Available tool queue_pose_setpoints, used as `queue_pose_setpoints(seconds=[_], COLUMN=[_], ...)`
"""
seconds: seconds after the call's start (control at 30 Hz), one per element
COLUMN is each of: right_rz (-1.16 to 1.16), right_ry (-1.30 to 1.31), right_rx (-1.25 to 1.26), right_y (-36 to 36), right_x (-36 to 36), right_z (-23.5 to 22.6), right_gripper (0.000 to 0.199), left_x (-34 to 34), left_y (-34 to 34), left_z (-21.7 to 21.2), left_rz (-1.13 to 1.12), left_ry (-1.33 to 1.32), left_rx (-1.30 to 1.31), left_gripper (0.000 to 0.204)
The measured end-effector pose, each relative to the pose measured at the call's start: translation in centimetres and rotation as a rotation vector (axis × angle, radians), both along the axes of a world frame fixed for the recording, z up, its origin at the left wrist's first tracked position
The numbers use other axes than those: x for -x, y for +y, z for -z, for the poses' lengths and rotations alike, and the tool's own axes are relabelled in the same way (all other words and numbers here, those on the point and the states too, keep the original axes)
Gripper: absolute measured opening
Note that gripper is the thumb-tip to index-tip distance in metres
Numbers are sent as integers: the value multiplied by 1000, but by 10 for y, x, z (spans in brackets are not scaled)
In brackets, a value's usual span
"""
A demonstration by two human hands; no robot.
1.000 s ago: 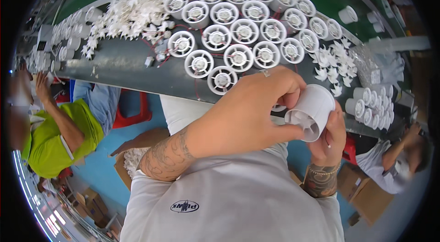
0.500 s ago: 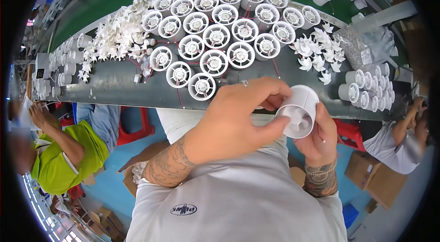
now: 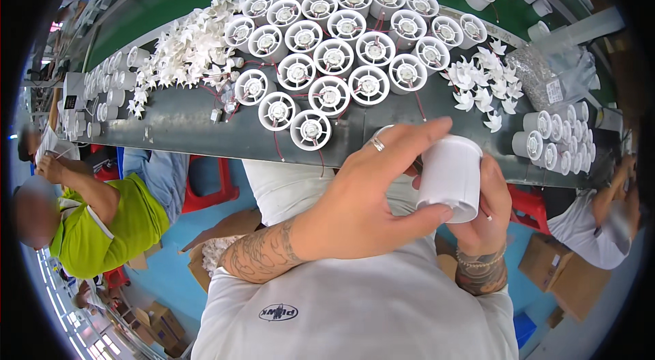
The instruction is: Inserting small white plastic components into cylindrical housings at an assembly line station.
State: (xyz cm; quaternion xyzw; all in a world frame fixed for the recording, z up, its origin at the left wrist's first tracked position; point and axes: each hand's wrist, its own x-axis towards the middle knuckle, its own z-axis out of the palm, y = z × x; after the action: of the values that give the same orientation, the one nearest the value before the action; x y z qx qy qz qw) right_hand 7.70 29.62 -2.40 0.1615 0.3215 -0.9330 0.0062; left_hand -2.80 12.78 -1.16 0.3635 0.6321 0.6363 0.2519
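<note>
A white cup-shaped fan housing (image 3: 450, 172) is held between my two hands, above the near edge of the bench. My left hand (image 3: 365, 189) has its thumb at the housing's lower rim and its fingers along the upper end. From the right, my right hand (image 3: 492, 203) wraps the housing's far side, most of its fingers hidden behind it. Its open end is turned away, so little of the inside shows. Beyond my hands stand several similar housings (image 3: 334, 58) with spoked centres and red wires. White bladed fan wheels (image 3: 483, 80) lie to their right.
A larger heap of white fan wheels (image 3: 184, 53) lies at the left. White cups are stacked at the far left (image 3: 112, 97) and right (image 3: 559, 138), near a clear bag of small metal parts (image 3: 535, 73). A person in green (image 3: 116, 217) sits left, another person (image 3: 593, 223) right.
The housing has turned in my hands: its open end with the blades inside faced me, and now its smooth side wall does. My left fingers have stretched along its top.
</note>
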Motion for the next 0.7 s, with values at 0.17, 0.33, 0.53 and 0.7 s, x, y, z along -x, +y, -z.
queue_pose_setpoints(seconds=[0.17, 0.33, 0.53, 0.7], right_rz=[131, 107, 75, 28], right_ry=[118, 160, 167, 257], right_rx=[-361, -724, -691, -700], right_y=[-18, -14, -10, -8], right_x=[10, 14, 17, 21], right_z=[-4, -10, -16, -15], right_gripper=[58, 79, 73, 73], left_x=[-1, 1, 9, 14], left_y=[1, -4, -8, -11], left_z=[10, 6, 3, 8], left_rz=[-56, -93, 19, 45], left_ry=[-14, -282, -467, -303], left_rx=[-6, -109, -167, -191], left_gripper=[75, 75, 74, 64])
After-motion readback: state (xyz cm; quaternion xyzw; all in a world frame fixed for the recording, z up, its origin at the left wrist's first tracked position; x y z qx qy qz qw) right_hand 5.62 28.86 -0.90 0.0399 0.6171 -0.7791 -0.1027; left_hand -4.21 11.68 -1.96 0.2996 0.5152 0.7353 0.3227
